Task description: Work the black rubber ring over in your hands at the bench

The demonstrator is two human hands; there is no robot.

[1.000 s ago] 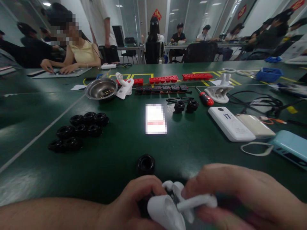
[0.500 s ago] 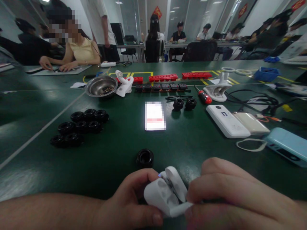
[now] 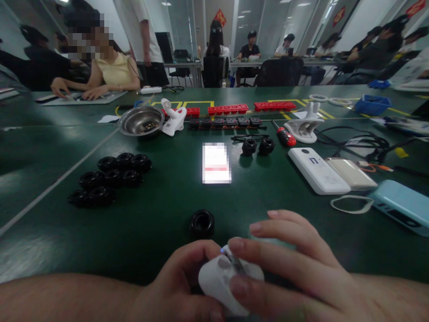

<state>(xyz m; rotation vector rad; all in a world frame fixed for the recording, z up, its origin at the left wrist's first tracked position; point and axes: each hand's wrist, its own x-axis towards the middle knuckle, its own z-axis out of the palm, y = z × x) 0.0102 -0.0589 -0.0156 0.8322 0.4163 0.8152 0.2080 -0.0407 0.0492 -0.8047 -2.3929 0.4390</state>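
A white plastic part (image 3: 216,279) with rounded halves and a dark gap between them is near the front edge of the view. My left hand (image 3: 187,284) is closed around its left side, fingers behind and thumb below. From the right, my right hand (image 3: 295,268) pinches it, index fingertip on the top and thumb on the front, other fingers spread above the table. These fingers hide much of its right half. Just beyond stands a single black ring-shaped part (image 3: 202,222), touched by neither hand.
Several black ring-shaped parts (image 3: 114,176) are grouped at left, with a metal bowl (image 3: 125,123) behind. Red strips (image 3: 228,108), a black strip (image 3: 225,124), a screwdriver (image 3: 286,137) and white clamps (image 3: 174,118) lie farther back. Power banks (image 3: 318,172) are at right. A co-worker (image 3: 114,71) sits back left.
My right hand has moved left over the white part, its upper fingers spreading. The raised right half now sits lower and mostly behind my fingers. My left hand has kept its hold.
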